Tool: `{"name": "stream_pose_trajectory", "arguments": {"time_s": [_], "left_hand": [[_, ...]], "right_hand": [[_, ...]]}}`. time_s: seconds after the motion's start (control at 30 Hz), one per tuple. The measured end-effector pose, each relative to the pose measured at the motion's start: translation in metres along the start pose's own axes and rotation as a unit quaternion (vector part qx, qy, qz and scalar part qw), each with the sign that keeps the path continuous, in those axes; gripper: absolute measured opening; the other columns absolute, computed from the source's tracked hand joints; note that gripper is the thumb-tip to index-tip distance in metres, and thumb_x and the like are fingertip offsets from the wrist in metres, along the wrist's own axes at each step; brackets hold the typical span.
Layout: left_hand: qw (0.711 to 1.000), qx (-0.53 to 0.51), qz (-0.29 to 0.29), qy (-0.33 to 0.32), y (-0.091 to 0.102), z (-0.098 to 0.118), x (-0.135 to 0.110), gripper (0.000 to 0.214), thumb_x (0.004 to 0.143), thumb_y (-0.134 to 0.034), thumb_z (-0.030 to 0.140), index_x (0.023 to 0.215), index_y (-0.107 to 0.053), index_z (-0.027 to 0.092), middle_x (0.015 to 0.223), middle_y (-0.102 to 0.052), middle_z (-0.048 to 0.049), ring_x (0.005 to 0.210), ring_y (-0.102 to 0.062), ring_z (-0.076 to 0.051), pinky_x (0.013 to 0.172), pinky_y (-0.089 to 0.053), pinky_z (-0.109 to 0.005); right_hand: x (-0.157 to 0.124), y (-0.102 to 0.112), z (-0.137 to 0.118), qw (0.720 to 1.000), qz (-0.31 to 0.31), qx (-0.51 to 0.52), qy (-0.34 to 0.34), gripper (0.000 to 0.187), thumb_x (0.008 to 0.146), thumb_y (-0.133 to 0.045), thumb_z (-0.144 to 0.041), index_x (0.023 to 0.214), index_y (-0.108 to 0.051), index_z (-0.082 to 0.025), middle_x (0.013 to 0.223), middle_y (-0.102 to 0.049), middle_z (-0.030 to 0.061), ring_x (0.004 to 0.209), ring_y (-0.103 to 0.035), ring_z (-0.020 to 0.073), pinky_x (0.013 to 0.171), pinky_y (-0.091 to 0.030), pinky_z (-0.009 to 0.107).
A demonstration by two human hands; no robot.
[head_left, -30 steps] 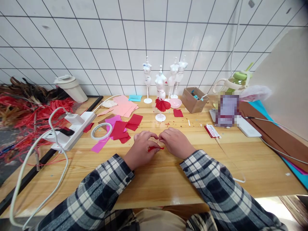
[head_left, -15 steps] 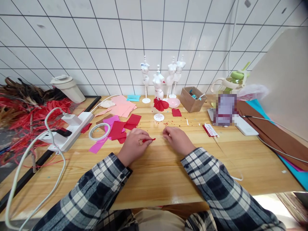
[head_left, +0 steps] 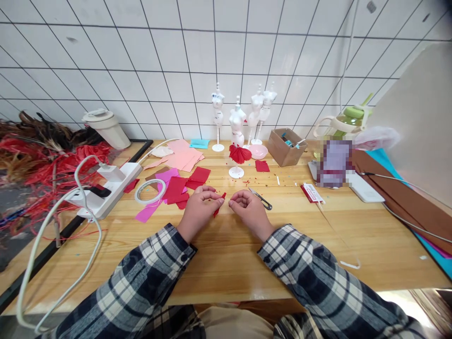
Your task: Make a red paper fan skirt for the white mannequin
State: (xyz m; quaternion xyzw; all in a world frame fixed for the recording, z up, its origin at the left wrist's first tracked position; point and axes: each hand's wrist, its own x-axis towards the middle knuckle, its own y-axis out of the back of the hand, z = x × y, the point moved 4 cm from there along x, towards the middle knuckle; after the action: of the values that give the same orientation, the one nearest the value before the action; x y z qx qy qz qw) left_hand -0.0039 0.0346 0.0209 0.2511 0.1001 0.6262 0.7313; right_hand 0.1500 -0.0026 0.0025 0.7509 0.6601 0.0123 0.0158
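My left hand (head_left: pixel 202 207) pinches a small folded strip of red crepe paper (head_left: pixel 219 205) between thumb and fingers, just above the table. Facing it across a narrow gap, my right hand (head_left: pixel 250 212) has its thumb and fingertips pressed together; whether anything is in them is hidden. Small thread snips (head_left: pixel 262 199) lie on the table beside my right hand's knuckles. Beyond both hands stands a white mini dress form (head_left: pixel 237 123) wearing a fanned red paper skirt (head_left: pixel 240 154). Red paper pieces (head_left: pixel 175 190) and a tape roll (head_left: pixel 150 191) lie left of my left hand.
More mini dress forms (head_left: pixel 218 113) stand along the tiled wall. A cardboard box (head_left: pixel 286 149), a pink dish (head_left: pixel 259 151) and a red square (head_left: pixel 262 166) sit behind the hands. Left is a power strip (head_left: pixel 116 190) with cables; right, a small packet (head_left: pixel 312 193) and a phone (head_left: pixel 334 162).
My right hand has moved left, closer to my left hand, and the snips now show on the table beside it. The red strip has turned more upright. The view has shifted slightly.
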Motion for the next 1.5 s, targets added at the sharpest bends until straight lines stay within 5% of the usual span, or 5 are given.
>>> {"name": "stream_pose_trajectory", "arguments": {"time_s": [0.37,0.87,1.03,1.3,1.5], "left_hand": [[0.998,0.054,0.000,-0.034,-0.002,0.007,-0.003,0.015,0.071,-0.065,0.032,0.066,-0.069,0.019,0.100,-0.061,-0.0072,0.098,-0.059,-0.023,0.093,-0.045,-0.040],[0.998,0.029,-0.013,-0.048,-0.003,0.004,-0.003,0.015,0.070,-0.066,0.032,0.063,-0.066,0.019,0.089,-0.067,-0.0056,0.087,-0.062,-0.021,0.086,-0.048,-0.036],[0.997,-0.058,-0.049,0.022,-0.005,0.001,-0.003,0.017,0.069,-0.066,0.034,0.063,-0.066,0.017,0.086,-0.066,-0.0062,0.082,-0.062,-0.020,0.079,-0.048,-0.033],[0.971,-0.200,-0.094,0.090,-0.008,-0.002,-0.007,0.021,0.068,-0.067,0.035,0.064,-0.064,0.015,0.072,-0.060,-0.0020,0.054,-0.049,-0.010,0.052,-0.041,-0.024],[0.995,-0.077,-0.068,0.012,-0.002,-0.001,-0.003,0.019,0.068,-0.067,0.035,0.064,-0.067,0.017,0.086,-0.066,-0.0067,0.081,-0.061,-0.019,0.077,-0.048,-0.032]], "right_hand": [[-0.003,-0.002,0.001,0.992,-0.028,-0.124,0.027,0.015,0.075,-0.060,-0.032,0.081,-0.065,-0.019,0.068,-0.064,-0.0007,0.053,-0.054,0.0107,0.048,-0.042,0.021],[-0.004,-0.001,0.000,0.997,-0.054,-0.024,-0.041,0.019,0.074,-0.063,-0.037,0.079,-0.058,-0.019,0.069,-0.065,0.0008,0.050,-0.058,0.0118,0.039,-0.046,0.021],[-0.006,0.001,-0.007,0.986,-0.050,-0.134,0.087,0.012,0.079,-0.060,-0.029,0.087,-0.060,-0.021,0.078,-0.066,0.0001,0.053,-0.059,0.0104,0.047,-0.047,0.022],[-0.014,0.003,-0.018,0.896,-0.066,-0.327,0.294,0.025,0.091,-0.051,-0.021,0.105,-0.071,-0.026,0.089,-0.070,0.0035,0.082,-0.063,0.0136,0.074,-0.049,0.024],[-0.014,0.006,-0.018,0.865,-0.067,-0.396,0.300,0.029,0.092,-0.049,-0.021,0.111,-0.070,-0.030,0.093,-0.069,0.0032,0.082,-0.063,0.0130,0.071,-0.045,0.023]]}}
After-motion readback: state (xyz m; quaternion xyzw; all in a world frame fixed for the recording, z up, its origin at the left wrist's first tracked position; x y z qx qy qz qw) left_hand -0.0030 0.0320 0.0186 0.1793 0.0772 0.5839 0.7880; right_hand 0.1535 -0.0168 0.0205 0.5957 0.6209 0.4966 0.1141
